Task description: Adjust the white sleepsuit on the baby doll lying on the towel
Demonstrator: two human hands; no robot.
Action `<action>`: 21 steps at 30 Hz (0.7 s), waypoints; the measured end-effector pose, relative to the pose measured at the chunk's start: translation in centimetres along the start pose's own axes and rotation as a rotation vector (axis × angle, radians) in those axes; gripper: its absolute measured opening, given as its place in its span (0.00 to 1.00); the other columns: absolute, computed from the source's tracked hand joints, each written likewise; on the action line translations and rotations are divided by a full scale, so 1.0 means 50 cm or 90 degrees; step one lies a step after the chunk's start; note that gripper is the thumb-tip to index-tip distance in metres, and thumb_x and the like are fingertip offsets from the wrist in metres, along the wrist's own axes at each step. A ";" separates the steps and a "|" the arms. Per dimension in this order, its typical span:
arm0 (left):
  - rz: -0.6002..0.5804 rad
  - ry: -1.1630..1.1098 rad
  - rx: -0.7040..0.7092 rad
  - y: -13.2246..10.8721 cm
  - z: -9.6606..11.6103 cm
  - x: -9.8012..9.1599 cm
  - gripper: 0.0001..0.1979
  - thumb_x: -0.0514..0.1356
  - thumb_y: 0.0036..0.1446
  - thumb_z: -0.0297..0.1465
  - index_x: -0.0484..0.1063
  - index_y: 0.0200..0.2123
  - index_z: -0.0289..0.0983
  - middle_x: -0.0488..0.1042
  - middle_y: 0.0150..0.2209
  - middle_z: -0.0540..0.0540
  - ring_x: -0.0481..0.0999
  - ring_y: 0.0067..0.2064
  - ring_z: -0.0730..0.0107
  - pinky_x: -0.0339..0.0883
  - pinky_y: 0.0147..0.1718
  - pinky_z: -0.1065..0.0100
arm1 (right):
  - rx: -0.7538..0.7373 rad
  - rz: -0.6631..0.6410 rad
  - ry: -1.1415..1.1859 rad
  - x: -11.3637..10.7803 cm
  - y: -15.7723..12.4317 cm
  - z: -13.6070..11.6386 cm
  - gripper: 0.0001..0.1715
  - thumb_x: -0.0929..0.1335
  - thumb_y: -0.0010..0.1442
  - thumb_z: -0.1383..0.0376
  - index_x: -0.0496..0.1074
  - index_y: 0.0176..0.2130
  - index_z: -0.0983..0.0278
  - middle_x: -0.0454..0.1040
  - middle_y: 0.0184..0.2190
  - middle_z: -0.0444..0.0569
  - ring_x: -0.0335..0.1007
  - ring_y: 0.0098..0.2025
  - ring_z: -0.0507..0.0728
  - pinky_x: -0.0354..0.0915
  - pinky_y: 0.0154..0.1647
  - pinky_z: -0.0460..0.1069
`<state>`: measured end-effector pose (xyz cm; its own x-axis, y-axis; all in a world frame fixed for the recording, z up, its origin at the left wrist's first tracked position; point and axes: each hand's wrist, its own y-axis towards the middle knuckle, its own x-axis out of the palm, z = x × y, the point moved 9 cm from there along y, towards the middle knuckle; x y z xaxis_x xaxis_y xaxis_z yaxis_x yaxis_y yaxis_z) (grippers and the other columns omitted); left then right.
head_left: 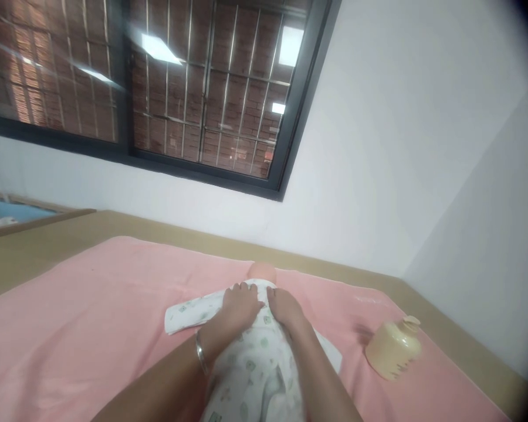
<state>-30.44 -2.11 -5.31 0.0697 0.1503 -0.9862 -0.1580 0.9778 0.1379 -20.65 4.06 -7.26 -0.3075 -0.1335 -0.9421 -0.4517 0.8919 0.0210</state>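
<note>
On a pink blanket [110, 305] lies a baby-sized figure, probably a doll, in a white baby garment [250, 363] with small green prints. Only the bald top of its head [263, 271] shows beyond my hands. My left hand [243, 302], a silver bangle at its wrist, rests on the garment's upper chest with its fingers laid over the cloth. Beside it, my right hand [286, 308] touches the other side of the chest. Its thumb lies near the neckline, while its other fingers are hidden. One white sleeve [193, 310] stretches out to the left.
A pale yellow bottle-like container [393, 349] stands on the blanket at the right. The tan surface [334, 264] beneath meets a white wall [356, 146] with a dark-framed barred window [202, 88]. Blue cloth [15, 209] shows at the far left, past a raised edge.
</note>
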 end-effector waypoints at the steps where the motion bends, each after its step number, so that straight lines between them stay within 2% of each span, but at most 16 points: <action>1: -0.014 -0.019 -0.005 0.002 -0.006 0.002 0.22 0.50 0.59 0.43 0.67 0.50 0.36 0.71 0.47 0.37 0.70 0.48 0.51 0.62 0.43 0.55 | 0.002 0.007 -0.018 -0.003 -0.004 -0.003 0.34 0.47 0.68 0.58 0.73 0.42 0.70 0.73 0.43 0.61 0.69 0.45 0.61 0.60 0.45 0.53; 5: -0.080 -0.115 0.001 0.016 -0.033 0.010 0.25 0.46 0.57 0.49 0.69 0.46 0.38 0.73 0.46 0.39 0.72 0.46 0.52 0.63 0.43 0.55 | -0.024 0.010 -0.082 -0.023 -0.044 -0.042 0.26 0.52 0.66 0.61 0.74 0.40 0.67 0.74 0.39 0.59 0.70 0.41 0.62 0.62 0.39 0.53; 8: -0.111 -0.147 0.026 0.017 -0.035 0.009 0.25 0.45 0.58 0.48 0.70 0.45 0.40 0.74 0.46 0.40 0.73 0.45 0.54 0.64 0.42 0.57 | -0.038 0.018 -0.068 -0.035 -0.067 -0.066 0.32 0.49 0.67 0.56 0.74 0.39 0.66 0.74 0.38 0.59 0.71 0.40 0.62 0.62 0.38 0.53; 11: -0.083 -0.091 0.020 0.003 -0.024 -0.008 0.22 0.45 0.59 0.44 0.71 0.44 0.38 0.74 0.45 0.38 0.73 0.46 0.53 0.62 0.45 0.54 | -0.026 0.024 -0.042 -0.027 -0.055 -0.058 0.37 0.46 0.67 0.52 0.73 0.40 0.67 0.74 0.39 0.60 0.70 0.41 0.63 0.62 0.40 0.54; 15: -0.050 -0.013 0.069 -0.022 0.018 -0.022 0.21 0.52 0.57 0.42 0.69 0.48 0.36 0.72 0.47 0.34 0.71 0.49 0.51 0.58 0.49 0.51 | 0.021 0.015 -0.001 -0.001 -0.011 -0.013 0.39 0.45 0.67 0.51 0.73 0.43 0.69 0.73 0.42 0.61 0.69 0.45 0.64 0.60 0.44 0.55; 17: -0.047 -0.005 0.073 -0.025 0.023 -0.021 0.21 0.53 0.57 0.41 0.69 0.49 0.36 0.72 0.48 0.34 0.71 0.49 0.50 0.58 0.49 0.51 | 0.034 0.005 0.017 0.005 -0.003 -0.002 0.39 0.45 0.67 0.51 0.73 0.43 0.69 0.73 0.43 0.61 0.69 0.46 0.63 0.60 0.45 0.54; 21: -0.061 -0.051 0.047 -0.007 -0.004 -0.019 0.21 0.50 0.58 0.44 0.71 0.45 0.37 0.75 0.45 0.38 0.73 0.46 0.52 0.62 0.46 0.54 | -0.012 0.011 -0.047 -0.020 -0.038 -0.041 0.39 0.46 0.67 0.51 0.74 0.41 0.69 0.74 0.41 0.62 0.69 0.45 0.64 0.58 0.47 0.55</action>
<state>-30.64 -2.65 -4.43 0.1601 0.0642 -0.9850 -0.0742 0.9958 0.0529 -21.20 1.62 -5.69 -0.2530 -0.0856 -0.9637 -0.4624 0.8856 0.0428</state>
